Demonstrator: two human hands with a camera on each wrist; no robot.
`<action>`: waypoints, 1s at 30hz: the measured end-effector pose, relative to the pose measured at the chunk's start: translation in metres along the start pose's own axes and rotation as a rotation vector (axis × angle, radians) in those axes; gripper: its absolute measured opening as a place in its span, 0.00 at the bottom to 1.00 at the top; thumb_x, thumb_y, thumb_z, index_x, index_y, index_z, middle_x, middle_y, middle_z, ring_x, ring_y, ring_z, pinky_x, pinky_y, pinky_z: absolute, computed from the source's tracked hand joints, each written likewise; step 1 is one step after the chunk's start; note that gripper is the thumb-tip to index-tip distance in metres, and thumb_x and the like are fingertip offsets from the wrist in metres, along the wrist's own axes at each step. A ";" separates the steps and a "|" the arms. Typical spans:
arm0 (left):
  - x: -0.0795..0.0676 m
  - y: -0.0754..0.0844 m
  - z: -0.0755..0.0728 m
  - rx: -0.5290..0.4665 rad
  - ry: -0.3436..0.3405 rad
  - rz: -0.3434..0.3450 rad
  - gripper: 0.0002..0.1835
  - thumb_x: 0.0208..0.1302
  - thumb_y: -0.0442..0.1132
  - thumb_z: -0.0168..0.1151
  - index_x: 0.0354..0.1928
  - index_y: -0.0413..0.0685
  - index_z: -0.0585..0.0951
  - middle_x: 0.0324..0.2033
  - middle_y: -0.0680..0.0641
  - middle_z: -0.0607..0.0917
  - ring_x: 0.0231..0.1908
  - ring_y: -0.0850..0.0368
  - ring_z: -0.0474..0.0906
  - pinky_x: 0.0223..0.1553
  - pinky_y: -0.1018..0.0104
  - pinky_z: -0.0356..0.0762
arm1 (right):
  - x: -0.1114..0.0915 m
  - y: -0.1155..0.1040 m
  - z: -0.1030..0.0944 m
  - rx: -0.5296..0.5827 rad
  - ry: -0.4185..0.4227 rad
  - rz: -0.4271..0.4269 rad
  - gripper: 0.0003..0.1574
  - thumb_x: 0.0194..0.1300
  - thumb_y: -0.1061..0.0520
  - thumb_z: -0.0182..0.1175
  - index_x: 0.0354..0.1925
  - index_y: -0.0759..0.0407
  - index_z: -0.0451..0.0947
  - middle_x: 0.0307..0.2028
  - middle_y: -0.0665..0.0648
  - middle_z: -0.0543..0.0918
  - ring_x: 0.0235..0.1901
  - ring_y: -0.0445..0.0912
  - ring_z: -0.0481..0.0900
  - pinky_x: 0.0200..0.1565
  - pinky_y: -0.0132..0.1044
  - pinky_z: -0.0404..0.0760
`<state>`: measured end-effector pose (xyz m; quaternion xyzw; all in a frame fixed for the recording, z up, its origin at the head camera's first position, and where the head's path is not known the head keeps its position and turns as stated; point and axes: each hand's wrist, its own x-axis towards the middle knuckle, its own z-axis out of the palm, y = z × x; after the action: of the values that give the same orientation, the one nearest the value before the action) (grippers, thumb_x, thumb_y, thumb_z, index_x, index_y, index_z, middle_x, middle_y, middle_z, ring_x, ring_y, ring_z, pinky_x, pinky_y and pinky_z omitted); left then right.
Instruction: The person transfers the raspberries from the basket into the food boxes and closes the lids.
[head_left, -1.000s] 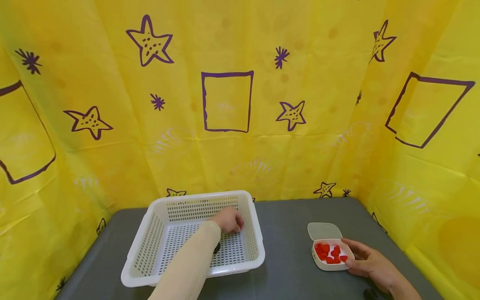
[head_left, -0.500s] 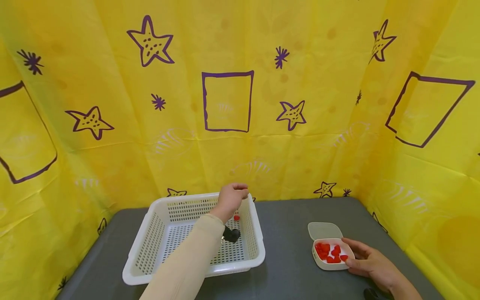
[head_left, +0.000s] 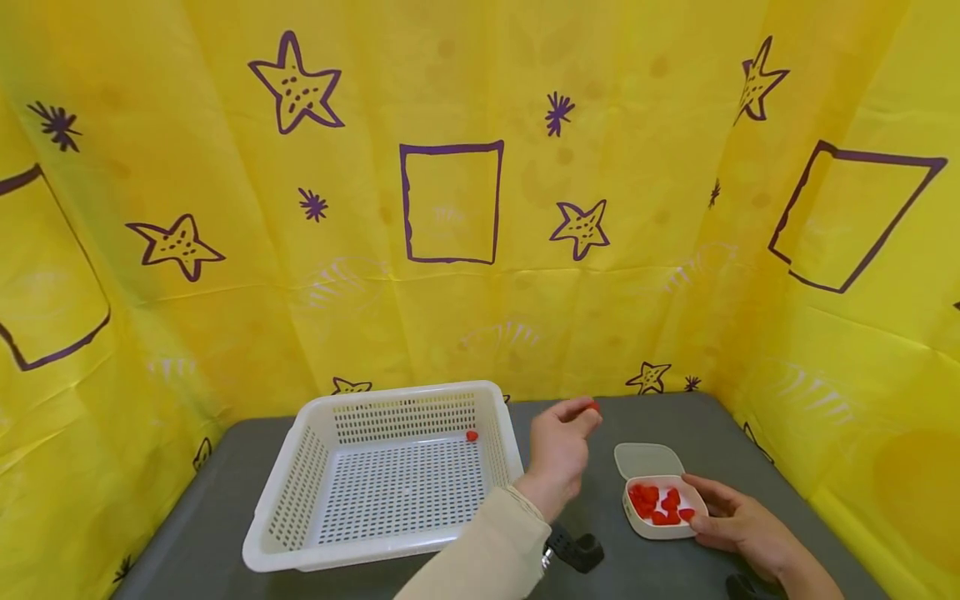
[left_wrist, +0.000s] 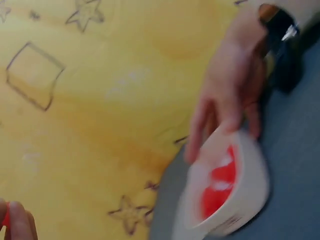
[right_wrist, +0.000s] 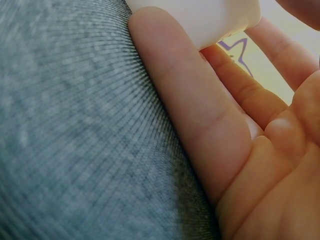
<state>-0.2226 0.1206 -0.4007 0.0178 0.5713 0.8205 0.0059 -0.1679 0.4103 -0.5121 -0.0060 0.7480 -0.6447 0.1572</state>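
My left hand (head_left: 558,454) is over the table between the basket and the box, pinching a small red piece (head_left: 594,407) at its fingertips. Another small red piece (head_left: 472,436) lies in the back right corner of the white plastic basket (head_left: 270,500). To the right, my right hand (head_left: 738,525) grips the side of a small white box (head_left: 651,533), thumb at the front and fingers behind. Several red pieces (left_wrist: 220,187) lie inside that box, blurred in the left wrist view. Its translucent lid (head_left: 648,460) is folded back. The right wrist view shows fingers against the box wall (right_wrist: 215,20).
A grey cloth-covered table (head_left: 570,533) carries the basket and the box. Yellow curtains (head_left: 450,333) printed with starfish stand behind it and at both sides. A black wrist strap (head_left: 577,550) is on the left wrist.
My left hand has lifted out of the basket and moved right toward the box, carrying one red piece. One piece stays visible in the basket. My right hand and the box have not moved.
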 end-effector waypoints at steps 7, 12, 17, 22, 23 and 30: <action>-0.024 -0.056 0.028 0.099 0.041 -0.036 0.10 0.56 0.24 0.70 0.38 0.45 0.88 0.30 0.51 0.84 0.32 0.55 0.81 0.40 0.62 0.81 | 0.000 -0.001 0.001 -0.012 0.012 -0.015 0.43 0.72 0.58 0.61 0.74 0.71 0.51 0.69 0.72 0.61 0.55 0.52 0.75 0.53 0.48 0.79; -0.028 -0.083 0.030 0.178 -0.028 -0.059 0.11 0.55 0.22 0.68 0.37 0.43 0.87 0.30 0.50 0.85 0.33 0.57 0.81 0.40 0.61 0.83 | 0.000 0.000 0.000 -0.012 0.009 -0.020 0.43 0.72 0.58 0.60 0.74 0.71 0.51 0.70 0.74 0.59 0.55 0.52 0.74 0.53 0.49 0.79; -0.029 -0.093 0.028 0.262 -0.133 -0.071 0.14 0.58 0.23 0.67 0.44 0.44 0.88 0.39 0.48 0.87 0.41 0.54 0.81 0.47 0.57 0.81 | -0.001 0.000 -0.002 -0.005 0.002 -0.021 0.42 0.72 0.58 0.60 0.74 0.70 0.52 0.70 0.72 0.60 0.55 0.52 0.75 0.53 0.48 0.79; -0.027 -0.088 0.028 0.264 -0.159 -0.076 0.15 0.59 0.24 0.67 0.46 0.46 0.88 0.41 0.49 0.86 0.44 0.51 0.81 0.48 0.56 0.80 | -0.002 0.000 -0.003 -0.007 -0.005 -0.034 0.41 0.72 0.59 0.59 0.74 0.70 0.52 0.69 0.70 0.63 0.54 0.51 0.76 0.53 0.48 0.79; -0.026 -0.083 0.028 0.248 -0.167 -0.076 0.15 0.59 0.24 0.67 0.46 0.46 0.87 0.42 0.50 0.86 0.44 0.51 0.81 0.48 0.56 0.80 | -0.002 0.000 -0.004 -0.010 -0.006 -0.035 0.41 0.72 0.59 0.59 0.74 0.71 0.52 0.69 0.70 0.63 0.54 0.50 0.75 0.53 0.48 0.79; 0.015 0.018 -0.011 0.193 -0.522 -0.022 0.22 0.65 0.29 0.65 0.61 0.48 0.81 0.52 0.51 0.84 0.51 0.51 0.82 0.53 0.58 0.77 | -0.001 0.000 0.000 -0.005 0.000 -0.021 0.42 0.72 0.58 0.60 0.74 0.70 0.52 0.70 0.73 0.60 0.56 0.52 0.74 0.53 0.48 0.79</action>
<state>-0.2378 0.1042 -0.3876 0.2227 0.6260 0.7300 0.1603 -0.1673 0.4105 -0.5121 -0.0142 0.7497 -0.6444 0.1502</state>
